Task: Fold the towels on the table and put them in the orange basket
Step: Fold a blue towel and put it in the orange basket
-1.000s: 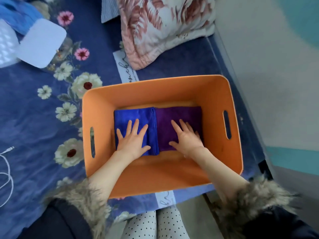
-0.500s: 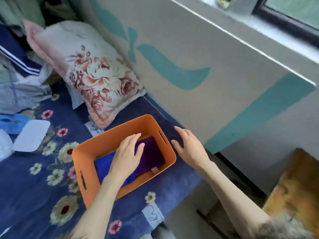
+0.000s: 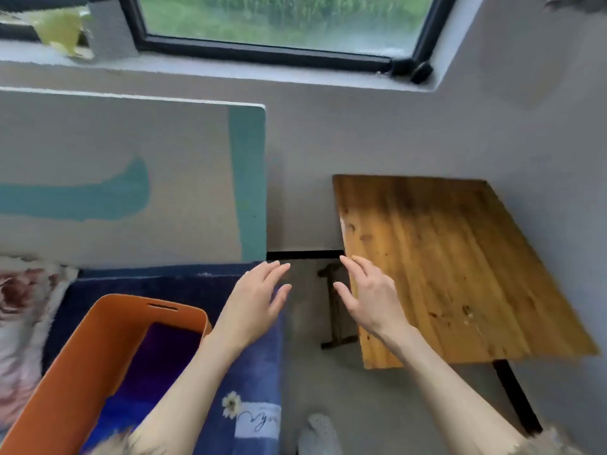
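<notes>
While the orange basket (image 3: 82,366) sits on the bed with what looks like a purple towel (image 3: 157,356) inside, our left hand (image 3: 253,307) and right hand (image 3: 371,300) hover empty, fingers spread.

Left hand (image 3: 254,303): off the blue towel, out of the basket (image 3: 82,366), now in the air over the bed edge, fingers straight, holding nothing.
Right hand (image 3: 369,300): off the purple towel (image 3: 157,359), now in the air at the near-left corner of the table (image 3: 460,274), fingers spread, holding nothing.
View: swung up and to the right since a second ago; basket now at lower left, table and window (image 3: 279,24) newly in sight.
Blue towel: no longer clearly visible.
</notes>
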